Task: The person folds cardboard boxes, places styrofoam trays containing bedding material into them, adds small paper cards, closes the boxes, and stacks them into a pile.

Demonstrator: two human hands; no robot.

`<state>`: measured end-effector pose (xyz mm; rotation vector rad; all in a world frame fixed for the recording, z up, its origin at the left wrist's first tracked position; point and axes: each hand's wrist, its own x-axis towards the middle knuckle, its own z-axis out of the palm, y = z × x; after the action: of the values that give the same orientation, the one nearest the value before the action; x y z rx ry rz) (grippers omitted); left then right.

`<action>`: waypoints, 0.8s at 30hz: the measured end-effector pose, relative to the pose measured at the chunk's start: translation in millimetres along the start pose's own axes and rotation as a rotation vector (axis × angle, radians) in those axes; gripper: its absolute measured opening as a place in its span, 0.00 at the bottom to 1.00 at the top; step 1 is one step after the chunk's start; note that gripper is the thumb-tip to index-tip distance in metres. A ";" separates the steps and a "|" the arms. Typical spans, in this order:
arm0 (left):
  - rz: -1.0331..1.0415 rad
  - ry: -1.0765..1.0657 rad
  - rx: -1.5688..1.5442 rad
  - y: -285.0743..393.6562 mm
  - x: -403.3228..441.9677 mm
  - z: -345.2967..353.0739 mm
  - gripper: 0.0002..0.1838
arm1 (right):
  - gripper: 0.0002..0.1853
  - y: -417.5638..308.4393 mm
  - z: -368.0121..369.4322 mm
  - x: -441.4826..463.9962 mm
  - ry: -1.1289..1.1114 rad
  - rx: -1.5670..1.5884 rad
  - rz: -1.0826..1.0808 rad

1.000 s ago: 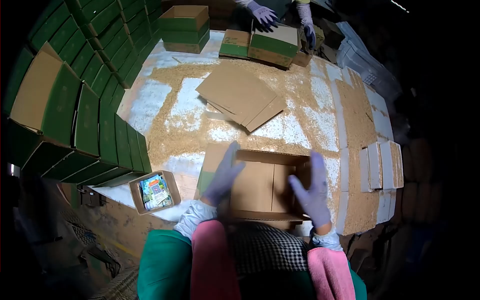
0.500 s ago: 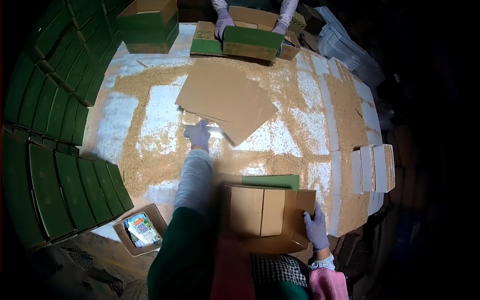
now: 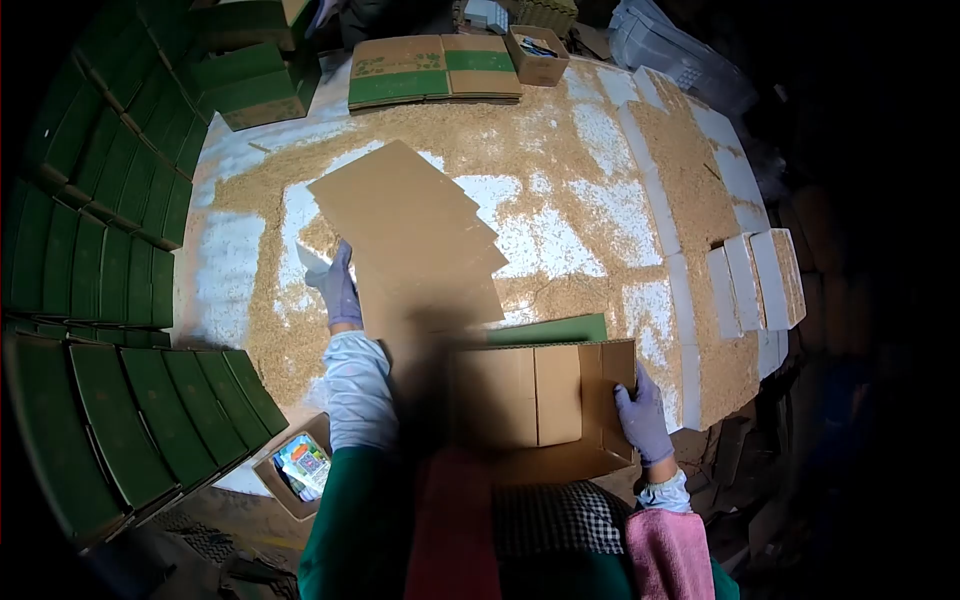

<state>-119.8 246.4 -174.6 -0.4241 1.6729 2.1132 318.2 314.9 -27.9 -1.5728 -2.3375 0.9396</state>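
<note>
My left hand (image 3: 338,287), in a lavender glove, is closed round a small pale grey object (image 3: 313,263) whose kind I cannot make out. It lies against the left edge of several overlapping flat brown cardboard sheets (image 3: 400,225). An open cardboard box (image 3: 500,395) with its inside facing up stands close to my body, a green flap (image 3: 550,331) spread beyond its far edge. My right hand (image 3: 644,415), gloved alike, grips the right wall of that box, thumb on the near side. A dark shadow covers the box's left part.
Green boxes (image 3: 130,420) are stacked along the left. Flattened cartons (image 3: 435,70) lie at the far edge, beside a small box (image 3: 540,55). White blocks (image 3: 745,285) stand at right. A box with colourful packets (image 3: 303,462) sits lower left. Sawdust-like bits (image 3: 250,190) cover the tabletop.
The cardboard sheets have shifted left and nearer to me, and my left hand has moved left with them. The co-worker's hands and the box they held have left their place at the far edge.
</note>
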 end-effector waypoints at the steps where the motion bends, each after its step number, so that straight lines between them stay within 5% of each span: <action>1: 0.017 0.092 0.173 -0.7 2.2 9.0 0.55 | 0.22 3.6 1.3 3.2 -0.003 0.024 -0.008; 5: 0.094 -0.027 0.148 4.7 -1.0 38.9 0.62 | 0.23 13.0 4.3 7.5 0.024 0.068 -0.042; 10: 0.310 -0.244 -0.097 62.1 -6.9 -9.6 0.38 | 0.25 9.1 -3.9 6.0 -0.034 0.047 -0.010; 12: 0.524 -0.189 -0.010 97.9 -25.9 -44.2 0.35 | 0.25 14.8 1.5 9.2 -0.012 0.048 -0.030; 17: 0.484 -0.404 0.041 168.0 -99.8 -111.8 0.28 | 0.23 29.2 17.2 29.8 -0.003 -0.080 -0.227; 23: -0.128 -0.684 -0.130 143.7 -275.0 -50.1 0.28 | 0.23 16.6 55.0 68.0 -0.133 -0.422 -0.641; 24: -0.224 -0.707 -0.125 122.6 -289.0 -40.0 0.28 | 0.23 39.2 94.3 84.2 -0.086 0.127 -0.649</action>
<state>70.4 146.4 57.8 0.1032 1.0392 1.8905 268.3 360.6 -141.7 -0.6495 -2.5219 0.9651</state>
